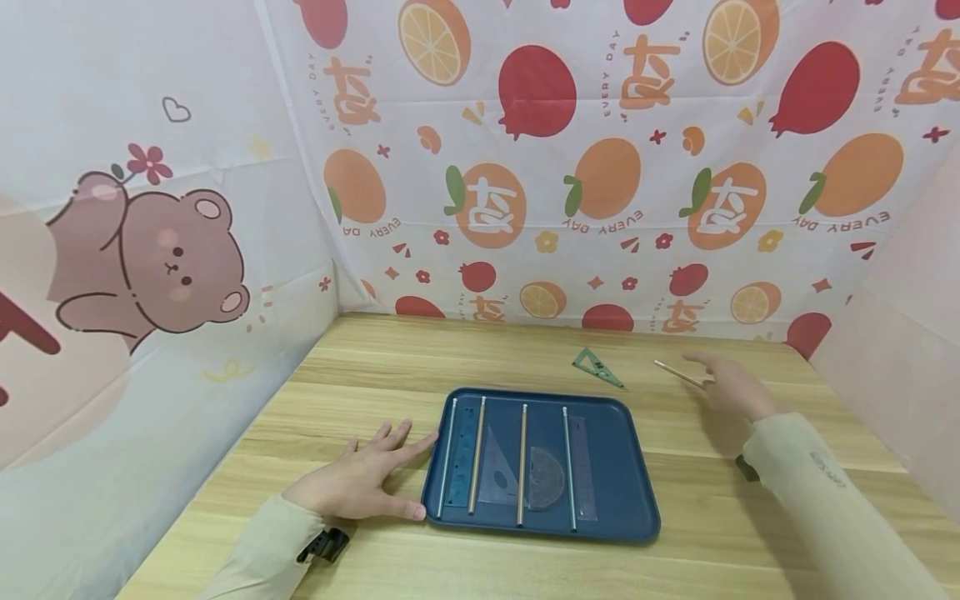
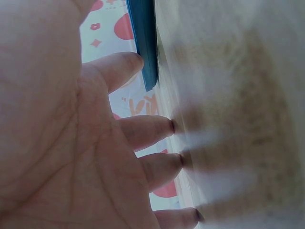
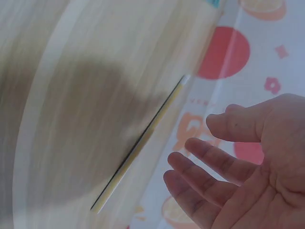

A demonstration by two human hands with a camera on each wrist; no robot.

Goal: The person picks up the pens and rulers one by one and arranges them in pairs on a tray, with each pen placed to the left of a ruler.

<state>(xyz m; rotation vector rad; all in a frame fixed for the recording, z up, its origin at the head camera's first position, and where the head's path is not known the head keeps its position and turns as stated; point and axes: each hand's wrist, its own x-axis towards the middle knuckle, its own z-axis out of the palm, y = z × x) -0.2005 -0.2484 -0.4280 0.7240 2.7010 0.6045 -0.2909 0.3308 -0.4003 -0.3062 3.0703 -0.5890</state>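
My left hand (image 1: 362,473) lies with spread fingers at the left side of a dark blue tray (image 1: 622,467), a finger and the thumb at its rim. In the left wrist view, the index finger (image 2: 121,67) meets the tray's edge (image 2: 147,52) while other fingertips rest on the table. On the right, my right hand (image 1: 735,385) hovers by a wooden pencil (image 1: 681,374) lying on the table. In the right wrist view its fingers (image 3: 205,179) are relaxed and apart from the pencil (image 3: 140,143). A green set square (image 1: 597,368) lies behind the tray.
Inside the tray are several pencils (image 1: 522,467), a blue ruler (image 1: 461,458), a clear set square (image 1: 497,479), a protractor (image 1: 546,479) and a clear ruler (image 1: 582,471). Patterned cloth (image 1: 607,250) closes off the back of the wooden table (image 1: 390,350), and more cloth hangs at both sides.
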